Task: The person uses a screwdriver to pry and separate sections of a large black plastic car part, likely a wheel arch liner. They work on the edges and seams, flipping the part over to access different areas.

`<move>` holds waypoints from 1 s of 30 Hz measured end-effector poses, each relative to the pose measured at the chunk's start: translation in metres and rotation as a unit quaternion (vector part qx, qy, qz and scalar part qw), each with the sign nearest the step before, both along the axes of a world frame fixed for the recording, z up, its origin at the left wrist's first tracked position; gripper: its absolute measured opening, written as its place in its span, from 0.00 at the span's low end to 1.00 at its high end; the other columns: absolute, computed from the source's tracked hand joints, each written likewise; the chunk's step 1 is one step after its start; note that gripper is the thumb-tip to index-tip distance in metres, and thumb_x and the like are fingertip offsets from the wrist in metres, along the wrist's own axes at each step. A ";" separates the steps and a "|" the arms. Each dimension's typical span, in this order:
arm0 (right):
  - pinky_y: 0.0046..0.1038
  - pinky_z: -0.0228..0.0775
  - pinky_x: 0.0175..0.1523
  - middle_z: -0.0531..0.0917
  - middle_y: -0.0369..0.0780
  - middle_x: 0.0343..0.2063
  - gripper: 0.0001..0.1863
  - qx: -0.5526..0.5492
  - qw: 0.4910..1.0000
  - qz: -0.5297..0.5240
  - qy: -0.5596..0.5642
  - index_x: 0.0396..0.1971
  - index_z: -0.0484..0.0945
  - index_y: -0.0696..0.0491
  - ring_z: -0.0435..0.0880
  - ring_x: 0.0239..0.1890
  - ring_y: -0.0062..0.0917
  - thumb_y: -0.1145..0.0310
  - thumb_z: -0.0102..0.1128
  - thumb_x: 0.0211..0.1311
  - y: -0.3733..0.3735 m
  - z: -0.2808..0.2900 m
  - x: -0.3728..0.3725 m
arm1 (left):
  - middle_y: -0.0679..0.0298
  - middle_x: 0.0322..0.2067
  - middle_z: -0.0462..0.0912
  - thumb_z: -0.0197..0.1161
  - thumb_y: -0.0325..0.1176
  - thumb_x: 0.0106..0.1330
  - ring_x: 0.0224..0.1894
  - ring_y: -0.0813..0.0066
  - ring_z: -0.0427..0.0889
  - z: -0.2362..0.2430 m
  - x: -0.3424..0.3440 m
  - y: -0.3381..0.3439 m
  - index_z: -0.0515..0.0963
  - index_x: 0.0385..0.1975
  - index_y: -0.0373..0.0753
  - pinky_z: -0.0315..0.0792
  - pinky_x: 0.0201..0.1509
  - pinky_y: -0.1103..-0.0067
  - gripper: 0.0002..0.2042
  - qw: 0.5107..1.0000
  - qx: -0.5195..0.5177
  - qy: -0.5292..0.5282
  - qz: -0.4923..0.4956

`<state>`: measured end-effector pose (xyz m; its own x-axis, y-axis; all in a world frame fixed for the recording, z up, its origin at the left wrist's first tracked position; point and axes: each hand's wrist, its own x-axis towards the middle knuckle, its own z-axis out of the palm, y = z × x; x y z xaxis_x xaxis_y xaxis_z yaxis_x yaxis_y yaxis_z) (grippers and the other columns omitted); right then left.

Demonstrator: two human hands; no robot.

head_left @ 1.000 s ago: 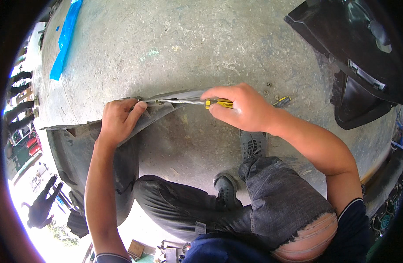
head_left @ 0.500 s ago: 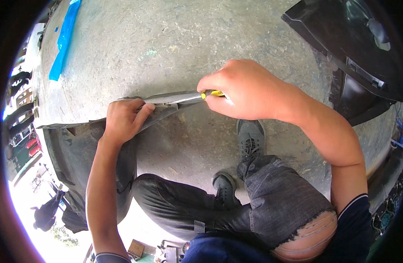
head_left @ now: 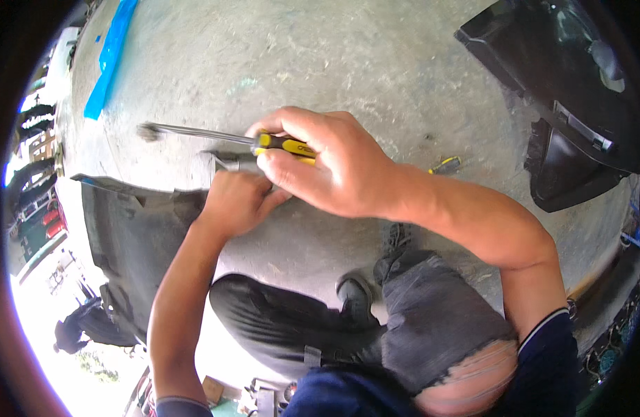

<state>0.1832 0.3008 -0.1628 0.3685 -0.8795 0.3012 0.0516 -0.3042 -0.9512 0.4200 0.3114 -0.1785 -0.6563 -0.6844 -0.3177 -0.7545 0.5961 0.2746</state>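
Note:
A screwdriver with a yellow and black handle is gripped in my right hand. Its metal shaft points left, held above the panel's edge. At the tip sits a small dark lump, blurred, whose kind I cannot make out. Just below and left, my left hand closes over the edge of a large dark plastic panel; its fingertips are partly hidden behind my right hand. The panel stretches away to the left and down toward me.
A second yellow and black tool lies on the concrete floor beyond my right forearm. Glossy black body panels rest at the far right. A blue plastic strip lies at the far left. My shoe is below my hands.
My right hand has moved left and the screwdriver has come away from the panel's edge, with the dark lump now at its tip. My left hand has shifted slightly right and nearer.

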 end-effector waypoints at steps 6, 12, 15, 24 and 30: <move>0.20 0.64 0.32 0.73 0.29 0.25 0.12 0.128 0.975 -0.157 0.089 0.47 0.77 0.58 0.69 0.28 0.10 0.65 0.53 0.74 -0.008 -0.030 -0.054 | 0.58 0.18 0.79 0.60 0.54 0.66 0.24 0.56 0.80 0.024 0.024 -0.009 0.77 0.18 0.39 0.70 0.27 0.66 0.24 0.996 -0.018 -0.082 -0.005; 0.19 0.62 0.34 0.73 0.30 0.27 0.12 0.221 0.968 -0.112 0.033 0.49 0.75 0.58 0.68 0.30 0.11 0.68 0.53 0.73 0.018 -0.053 -0.070 | 0.56 0.17 0.76 0.63 0.52 0.64 0.23 0.53 0.79 0.013 0.020 -0.005 0.73 0.15 0.40 0.69 0.26 0.63 0.23 0.999 -0.021 -0.015 0.025; 0.19 0.62 0.34 0.73 0.30 0.27 0.12 0.218 0.969 -0.109 0.029 0.49 0.75 0.59 0.67 0.29 0.11 0.69 0.52 0.73 0.020 -0.052 -0.076 | 0.55 0.18 0.77 0.65 0.50 0.63 0.25 0.53 0.79 0.014 0.021 -0.008 0.74 0.18 0.39 0.70 0.28 0.62 0.21 0.998 -0.041 -0.029 0.046; 0.20 0.58 0.26 0.71 0.30 0.21 0.09 0.324 0.942 -0.080 0.006 0.42 0.75 0.58 0.66 0.22 0.11 0.67 0.54 0.71 0.030 -0.063 -0.068 | 0.54 0.27 0.84 0.55 0.59 0.67 0.34 0.53 0.84 0.015 0.021 -0.018 0.83 0.25 0.39 0.76 0.37 0.60 0.26 0.985 0.015 -0.125 0.119; 0.21 0.66 0.30 0.77 0.33 0.23 0.11 0.347 0.937 -0.004 0.022 0.43 0.77 0.59 0.73 0.23 0.14 0.67 0.56 0.69 0.052 -0.070 -0.037 | 0.53 0.36 0.83 0.61 0.55 0.64 0.42 0.53 0.82 0.024 0.044 -0.007 0.81 0.38 0.38 0.76 0.44 0.62 0.23 0.989 -0.005 -0.046 0.143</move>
<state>0.1467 0.3529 -0.2328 0.3601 -0.8606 -0.3603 0.0089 0.3893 -0.9211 0.4642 0.3040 -0.1546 -0.4045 -0.8409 -0.3595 -0.9139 0.3576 0.1919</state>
